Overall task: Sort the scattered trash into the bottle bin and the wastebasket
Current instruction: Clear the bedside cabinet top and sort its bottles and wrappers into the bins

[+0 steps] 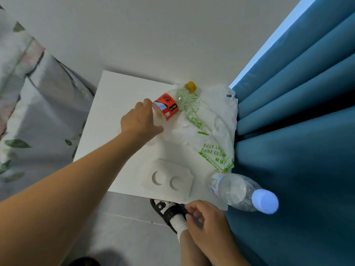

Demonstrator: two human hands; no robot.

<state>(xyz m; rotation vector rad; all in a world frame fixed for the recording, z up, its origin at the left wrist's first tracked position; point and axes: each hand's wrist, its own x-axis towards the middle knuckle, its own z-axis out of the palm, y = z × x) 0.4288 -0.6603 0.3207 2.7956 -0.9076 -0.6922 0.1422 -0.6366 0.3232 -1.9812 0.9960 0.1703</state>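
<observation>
A clear bottle with a red label [168, 105] and a yellow cap lies on its side at the back of the white table [115, 96]. My left hand [140, 120] grips it round the base. A crumpled white plastic bag with green print [213, 127] lies under and to the right of this bottle. At the table's front right corner stands a clear water bottle with a pale blue cap [234, 191]. A white moulded tray with two round holes [167, 178] sits near the front edge. My right hand [205, 221] hangs below the table edge, fingers loosely curled, holding nothing. No bin is in view.
Blue curtains [297, 112] hang close against the table's right side. Floral bedding [28, 93] fills the left. My foot in a black sandal and white sock [169, 210] stands on the grey floor just in front of the table. A grey wall is behind.
</observation>
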